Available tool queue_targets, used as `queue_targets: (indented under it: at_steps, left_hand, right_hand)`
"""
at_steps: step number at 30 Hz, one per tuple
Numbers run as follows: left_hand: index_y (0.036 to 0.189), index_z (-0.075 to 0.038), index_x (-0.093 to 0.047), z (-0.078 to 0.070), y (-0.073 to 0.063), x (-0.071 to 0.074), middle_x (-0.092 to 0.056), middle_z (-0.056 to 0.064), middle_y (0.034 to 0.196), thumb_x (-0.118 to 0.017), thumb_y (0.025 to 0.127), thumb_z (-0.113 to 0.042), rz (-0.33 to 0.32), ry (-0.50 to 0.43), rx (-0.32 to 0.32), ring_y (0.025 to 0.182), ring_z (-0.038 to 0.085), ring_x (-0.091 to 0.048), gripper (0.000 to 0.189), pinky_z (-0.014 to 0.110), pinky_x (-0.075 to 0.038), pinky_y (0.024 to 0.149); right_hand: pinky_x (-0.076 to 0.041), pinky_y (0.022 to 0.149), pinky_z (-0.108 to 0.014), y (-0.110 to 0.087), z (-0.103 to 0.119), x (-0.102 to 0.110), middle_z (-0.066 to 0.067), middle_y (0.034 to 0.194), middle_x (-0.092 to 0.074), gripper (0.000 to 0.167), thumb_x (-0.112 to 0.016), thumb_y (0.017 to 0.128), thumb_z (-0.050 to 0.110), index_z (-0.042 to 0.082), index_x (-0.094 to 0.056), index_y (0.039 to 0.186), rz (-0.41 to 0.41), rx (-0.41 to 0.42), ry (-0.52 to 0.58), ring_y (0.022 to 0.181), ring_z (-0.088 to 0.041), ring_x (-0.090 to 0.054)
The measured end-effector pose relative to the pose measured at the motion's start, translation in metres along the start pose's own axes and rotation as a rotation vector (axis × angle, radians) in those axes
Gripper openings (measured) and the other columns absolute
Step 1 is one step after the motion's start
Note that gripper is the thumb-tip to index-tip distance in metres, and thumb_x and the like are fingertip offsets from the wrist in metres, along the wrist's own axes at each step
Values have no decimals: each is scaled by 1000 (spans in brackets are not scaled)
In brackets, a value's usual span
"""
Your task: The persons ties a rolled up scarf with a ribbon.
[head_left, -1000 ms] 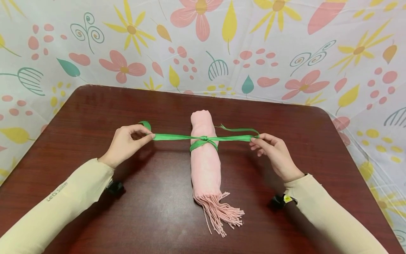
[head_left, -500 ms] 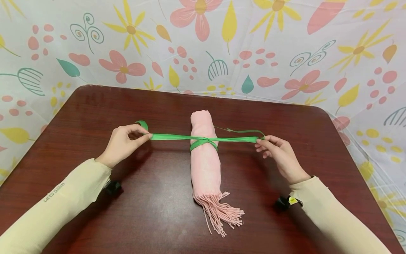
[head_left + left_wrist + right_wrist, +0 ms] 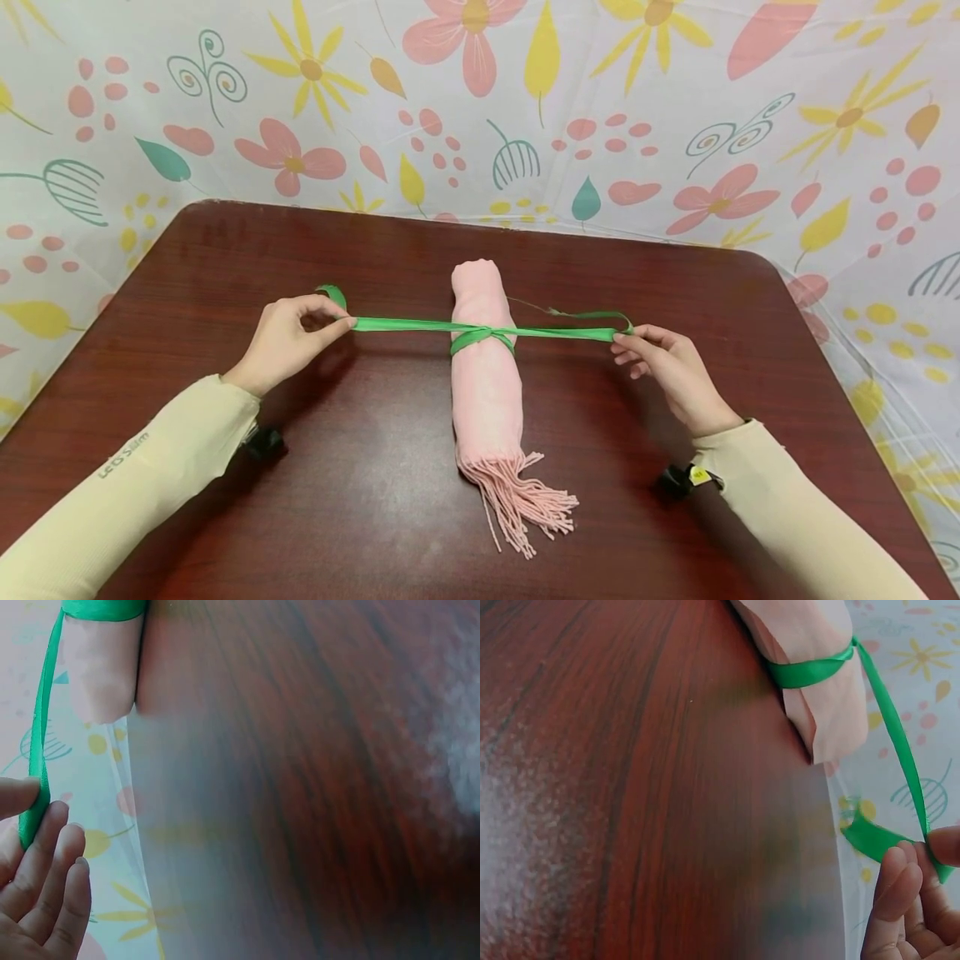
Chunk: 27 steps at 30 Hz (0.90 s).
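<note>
A rolled pink scarf with a fringed end towards me lies lengthwise in the middle of the table. Round its upper half goes a green ribbon, crossed in a small knot on top. My left hand pinches one ribbon end between thumb and finger, and a short tail curls up behind it. On the other side my right hand pinches the other end, whose loose tail trails back towards the scarf. Both ribbon lengths stretch straight out sideways. In the right wrist view the ribbon band hugs the roll.
The dark brown wooden table has rounded far corners. A floral-patterned white cloth hangs behind it. Each wrist carries a small black camera, such as the one by the right sleeve.
My hands have moved apart, the right one further right and slightly nearer me, the left one a little left. The ribbon is drawn tighter and its knot looks smaller.
</note>
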<state>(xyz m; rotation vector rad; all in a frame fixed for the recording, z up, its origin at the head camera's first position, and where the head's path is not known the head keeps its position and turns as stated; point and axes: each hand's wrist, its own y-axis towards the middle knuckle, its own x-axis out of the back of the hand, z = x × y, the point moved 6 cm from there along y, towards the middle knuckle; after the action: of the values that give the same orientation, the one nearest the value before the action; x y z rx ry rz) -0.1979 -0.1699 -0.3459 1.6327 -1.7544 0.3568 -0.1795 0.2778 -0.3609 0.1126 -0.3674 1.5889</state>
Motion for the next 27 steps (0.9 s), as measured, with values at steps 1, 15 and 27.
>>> queue_targets:
  at_steps: [1,15,27]
  left_hand:
    - [89,-15,-74,0,0,0,-70,0,82,-73,85,-19,0,5,-2,60,6,-56,6,20,-42,54]
    - [88,-16,-74,3,-1,1,-70,-1,81,-73,85,-20,-8,66,-8,60,7,-55,5,21,-41,54]
    - [86,-15,-74,6,1,-4,-70,0,80,-73,84,-21,-15,64,49,63,3,-59,6,20,-46,57]
  right_hand:
    - [-50,62,-23,0,0,0,9,85,-72,14,-62,94,25,11,-62,93,-1,-2,-8,74,-5,-65]
    - [-50,61,-23,-1,-3,5,12,78,-70,22,-63,93,22,1,-60,98,-12,-4,-112,72,-5,-64]
    - [-51,64,-24,3,-5,7,11,81,-71,18,-58,96,29,11,-63,93,-22,-40,-49,73,-4,-64]
